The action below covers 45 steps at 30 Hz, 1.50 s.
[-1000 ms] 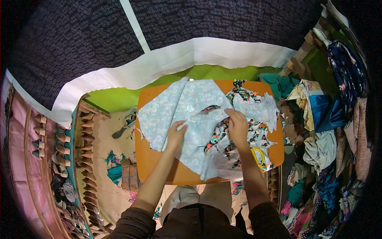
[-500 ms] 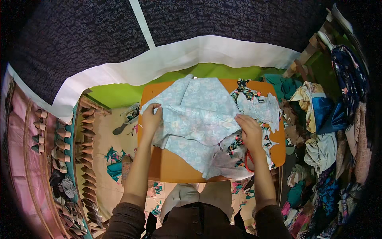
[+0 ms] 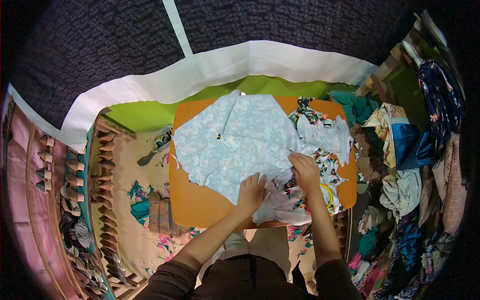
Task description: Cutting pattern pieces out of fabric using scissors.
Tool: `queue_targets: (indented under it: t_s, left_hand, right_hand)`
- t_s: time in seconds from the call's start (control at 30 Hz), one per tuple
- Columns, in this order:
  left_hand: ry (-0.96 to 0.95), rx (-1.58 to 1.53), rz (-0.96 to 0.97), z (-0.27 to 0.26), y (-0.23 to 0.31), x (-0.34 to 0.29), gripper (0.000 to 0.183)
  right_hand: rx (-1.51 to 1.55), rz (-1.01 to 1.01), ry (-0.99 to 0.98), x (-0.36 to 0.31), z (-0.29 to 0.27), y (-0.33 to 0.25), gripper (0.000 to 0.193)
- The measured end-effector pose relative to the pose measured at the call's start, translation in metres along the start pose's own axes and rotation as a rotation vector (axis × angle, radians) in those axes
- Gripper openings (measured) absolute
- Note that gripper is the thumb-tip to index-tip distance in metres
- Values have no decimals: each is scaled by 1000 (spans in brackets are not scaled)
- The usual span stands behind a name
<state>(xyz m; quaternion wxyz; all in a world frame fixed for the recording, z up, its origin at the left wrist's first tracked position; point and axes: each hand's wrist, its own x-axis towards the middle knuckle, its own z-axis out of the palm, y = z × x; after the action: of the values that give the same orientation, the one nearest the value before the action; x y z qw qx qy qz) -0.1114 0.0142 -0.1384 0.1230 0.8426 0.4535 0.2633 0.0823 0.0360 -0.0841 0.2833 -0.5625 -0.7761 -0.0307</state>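
A large piece of pale blue-grey cloth (image 3: 230, 135), its faint floral print showing, lies spread on the orange tabletop (image 3: 192, 207). My left hand (image 3: 251, 194) rests on the cloth's near edge, fingers spread and flat. At the right edge, my right hand (image 3: 305, 172) has its fingers bent and closed on the cloth. Beside my right wrist sits a yellow loop (image 3: 328, 195), with a bit of red partly hidden by the forearm. Dark floral scraps (image 3: 310, 117) and a pale cut piece (image 3: 327, 136) lie on the table's right side.
Shoe lasts (image 3: 106, 185) line a rack on the left. Piled garments and cloth (image 3: 402, 192) fill the right side. A patterned dark curtain (image 3: 300, 25) with a white border hangs ahead. Scraps (image 3: 140, 202) and a brown woven item (image 3: 165, 217) lie on the floor.
My left hand has left the cloth's left side and moved right and nearer, close to my right hand. The cloth lies flatter, its left part unfolded. A yellow loop now shows by my right wrist.
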Motion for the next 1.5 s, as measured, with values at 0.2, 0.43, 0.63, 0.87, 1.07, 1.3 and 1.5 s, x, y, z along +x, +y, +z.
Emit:
queue_targets:
  t_s: [0.2,0.43,0.63,0.87,1.07,1.3,1.5]
  left_hand:
    - [-36,-87,-62,-8,-2,-11,10]
    - [-4,21,-21,-51,11,-16,16]
    - [-17,241,-87,-66,11,-45,21]
    - [-55,410,-316,-50,39,-75,25]
    - [68,255,-439,-10,97,-69,39]
    - [70,-33,-317,49,158,-41,35]
    - [-10,-80,-208,78,180,-11,31]
  right_hand:
    - [22,-12,-53,-16,-15,10,31]
    - [74,-77,-82,-32,-30,24,35]
    - [121,-278,-204,-44,-26,45,34]
    - [310,-424,-383,-71,-36,47,30]
    - [211,-107,-302,-113,-41,60,33]
    - [53,145,-438,-146,-54,54,49]
    - [95,289,-528,-147,-51,64,53]
